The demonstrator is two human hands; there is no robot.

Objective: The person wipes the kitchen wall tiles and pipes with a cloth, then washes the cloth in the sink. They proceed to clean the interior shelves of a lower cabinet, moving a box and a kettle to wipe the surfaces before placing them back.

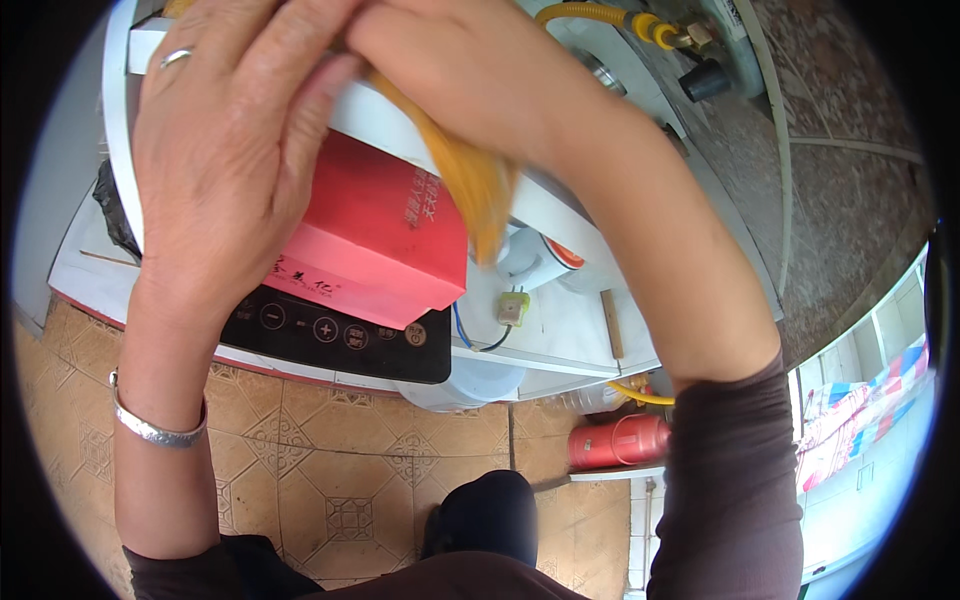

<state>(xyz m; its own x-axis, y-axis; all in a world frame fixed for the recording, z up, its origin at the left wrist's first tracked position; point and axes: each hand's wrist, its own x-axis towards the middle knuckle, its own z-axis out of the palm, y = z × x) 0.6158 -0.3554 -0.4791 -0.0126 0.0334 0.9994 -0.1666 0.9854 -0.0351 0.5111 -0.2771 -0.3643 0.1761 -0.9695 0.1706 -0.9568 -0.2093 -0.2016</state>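
Observation:
My right hand (450,71) reaches across the upper edge of a white shelf (386,124). A yellow cloth (484,199) hangs from beneath it, slightly blurred. My left hand (225,135), with a ring on one finger, lies at the left end of that shelf, its thumb beside my right hand. The fingertips of both hands pass out at the top or are hidden, so whether the left one grips anything is unclear. Below the shelf a red cardboard box (375,225) with printed writing rests on a black induction cooker (382,352), partly behind my left hand.
An electric plug (514,307) and a white cylindrical container (536,259) are right of the box. A yellow gas hose (589,13) runs at upper right. On the floor side are a red thermos (619,442) and a pale tub (465,382). A black plastic bag (112,214) is far left.

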